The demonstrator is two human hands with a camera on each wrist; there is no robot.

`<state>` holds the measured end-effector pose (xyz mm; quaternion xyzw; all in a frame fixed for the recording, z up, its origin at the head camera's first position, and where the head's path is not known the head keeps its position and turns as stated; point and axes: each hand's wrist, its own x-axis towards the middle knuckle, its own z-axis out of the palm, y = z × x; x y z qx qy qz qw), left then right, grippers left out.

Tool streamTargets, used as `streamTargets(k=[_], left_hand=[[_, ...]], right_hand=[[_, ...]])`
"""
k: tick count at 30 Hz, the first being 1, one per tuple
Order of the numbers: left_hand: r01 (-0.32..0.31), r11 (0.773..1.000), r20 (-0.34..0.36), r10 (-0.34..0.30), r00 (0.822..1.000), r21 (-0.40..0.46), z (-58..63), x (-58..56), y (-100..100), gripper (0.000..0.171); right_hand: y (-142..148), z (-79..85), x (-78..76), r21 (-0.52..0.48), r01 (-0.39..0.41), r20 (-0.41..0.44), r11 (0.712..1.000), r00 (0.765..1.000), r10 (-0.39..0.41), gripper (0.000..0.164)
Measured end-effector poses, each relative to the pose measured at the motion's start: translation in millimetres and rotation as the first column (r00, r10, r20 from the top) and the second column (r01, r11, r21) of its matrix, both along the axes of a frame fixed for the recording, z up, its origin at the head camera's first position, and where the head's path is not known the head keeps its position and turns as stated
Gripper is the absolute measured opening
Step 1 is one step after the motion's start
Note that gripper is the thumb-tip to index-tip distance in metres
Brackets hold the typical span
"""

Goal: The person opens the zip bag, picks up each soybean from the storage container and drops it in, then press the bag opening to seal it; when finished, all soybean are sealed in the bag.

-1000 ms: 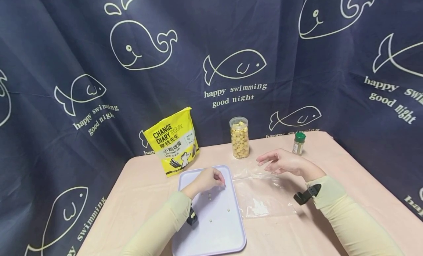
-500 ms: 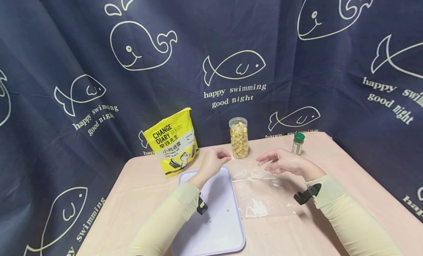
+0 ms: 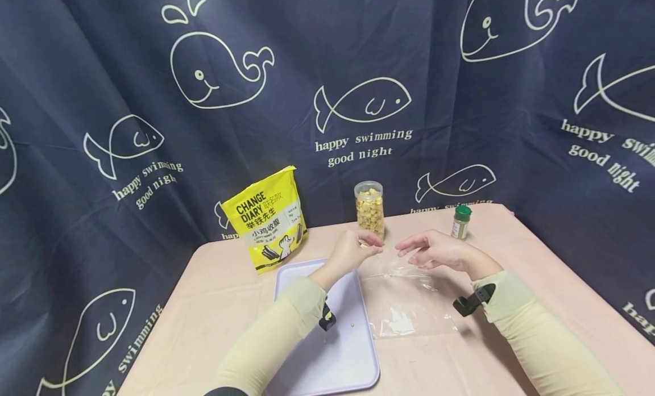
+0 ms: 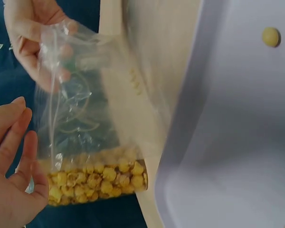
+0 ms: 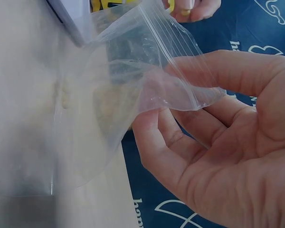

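Note:
My right hand (image 3: 442,251) holds a clear zip bag (image 5: 133,66) by its mouth, thumb and fingers at the zip edge. The bag hangs upright, its mouth parted, and several small yellow soybeans (image 4: 135,81) lie low inside it. Close to the bag's mouth, the thumb and forefinger of my left hand (image 3: 350,251) are pinched together. A small yellow soybean (image 5: 185,12) shows at those fingertips in the right wrist view. Below my left forearm lies a lilac tray (image 3: 343,367), where a loose soybean (image 4: 271,36) sits.
A yellow snack bag (image 3: 268,220) stands behind the tray. Further back is a lidded clear jar of popcorn (image 3: 369,208), partly overlapped by my left hand. Beyond my right hand stands a green-capped shaker (image 3: 461,221). A dark printed curtain (image 3: 307,55) borders the table.
My left hand has risen from over the tray and moved right, up to the bag's mouth, fingertips still pinched. My right hand has stayed in place with the bag.

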<state>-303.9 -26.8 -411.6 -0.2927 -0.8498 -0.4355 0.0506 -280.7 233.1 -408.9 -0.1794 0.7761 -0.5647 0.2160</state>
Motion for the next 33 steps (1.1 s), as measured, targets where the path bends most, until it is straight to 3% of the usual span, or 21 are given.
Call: streamTargets(k=[9, 15, 20, 26, 29, 33], left_hand=[[0.022, 0.999, 0.016, -0.021, 1.0, -0.043, -5.5, 3.4, 8.5, 0.009], [-0.018, 0.994, 0.004, 0.018, 1.0, 0.108, 0.2, 1.7, 3.0, 0.014], [-0.076, 0.988, -0.025, 0.079, 0.997, 0.132, 4.5, -4.0, -20.6, 0.014], [-0.103, 0.991, 0.072, 0.097, 0.993, 0.085, -5.7, -1.6, -56.2, 0.006], [-0.085, 0.995, 0.126, 0.079, 0.989, 0.046, -13.1, 1.6, -70.8, 0.006], [-0.101, 0.992, 0.161, 0.113, 0.981, -0.08, -22.8, 4.3, -92.1, 0.008]], right_hand=[[-0.4, -0.6, 1.0, -0.022, -0.021, 0.0, 1.0, 1.0, 0.021, 0.054], [1.3, -1.4, 0.4, -0.005, -0.007, 0.005, 1.0, 1.0, 0.007, 0.054], [1.9, -0.9, -0.4, -0.006, -0.007, -0.003, 1.0, 1.0, 0.007, 0.054], [1.7, -1.3, 0.6, -0.003, -0.02, -0.011, 1.0, 1.0, 0.02, 0.055], [2.7, -2.2, 0.6, 0.002, -0.022, -0.015, 1.0, 1.0, 0.022, 0.056], [2.9, -2.4, -0.5, 0.005, -0.027, -0.017, 1.0, 0.999, 0.027, 0.057]])
